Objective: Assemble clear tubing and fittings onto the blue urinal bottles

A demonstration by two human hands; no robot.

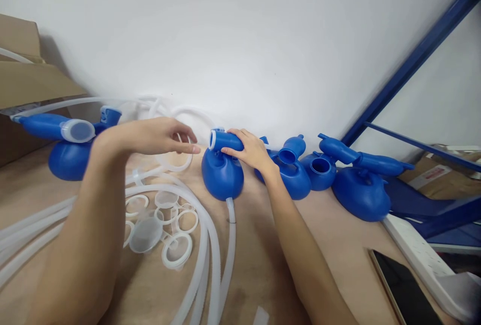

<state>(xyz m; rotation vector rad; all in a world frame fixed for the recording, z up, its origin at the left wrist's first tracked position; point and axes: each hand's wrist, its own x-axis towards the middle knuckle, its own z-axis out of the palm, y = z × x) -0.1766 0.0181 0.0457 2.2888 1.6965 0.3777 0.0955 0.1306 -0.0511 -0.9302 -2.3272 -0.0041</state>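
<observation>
A rounded blue plastic bottle [221, 177], shaped like a urinal bottle, stands on the table in front of me. A clear hose [232, 234] runs from its base toward me. My right hand [250, 148] is wrapped over its blue tubular neck [226, 141], whose mouth has a white ring and points left. My left hand [176, 137] hovers just left of that mouth, fingers apart and holding nothing. Below it lie several translucent caps [146, 234] with ring straps [188, 220], beside long coiled clear hoses [205, 219].
Several similar blue bottles [361, 194] line the wall at right, some with loose blue necks [338, 149]. At left another blue bottle [69, 160] bears a capped neck near a cardboard box [33, 84]. A phone [406, 285] and a power strip [417, 245] lie at right by a blue rack [409, 64].
</observation>
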